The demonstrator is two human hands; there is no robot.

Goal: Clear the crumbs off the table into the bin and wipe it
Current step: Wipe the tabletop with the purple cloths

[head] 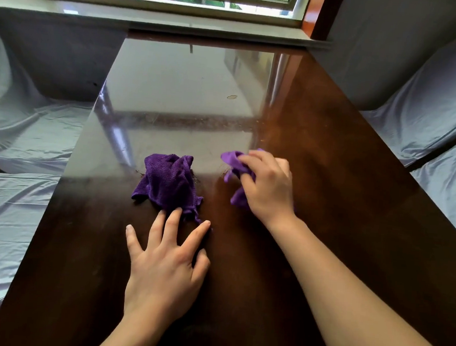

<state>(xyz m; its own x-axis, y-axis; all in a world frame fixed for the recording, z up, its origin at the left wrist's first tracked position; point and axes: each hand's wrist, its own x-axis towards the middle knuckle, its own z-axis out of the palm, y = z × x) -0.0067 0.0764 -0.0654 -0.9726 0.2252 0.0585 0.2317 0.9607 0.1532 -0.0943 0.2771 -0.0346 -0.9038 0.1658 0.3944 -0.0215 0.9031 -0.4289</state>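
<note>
A glossy dark wooden table runs from me to the window. A crumpled purple cloth lies on it near the middle. My left hand rests flat with fingers spread just below that cloth, its fingertips touching the cloth's near edge. My right hand is closed on a second purple cloth to the right and presses it on the table. Fine crumbs are scattered beyond my right hand, and a pale flake lies farther back. No bin is in view.
Seats covered in pale blue-grey fabric flank the table, on the left and on the right. A window sill and window close off the table's far end.
</note>
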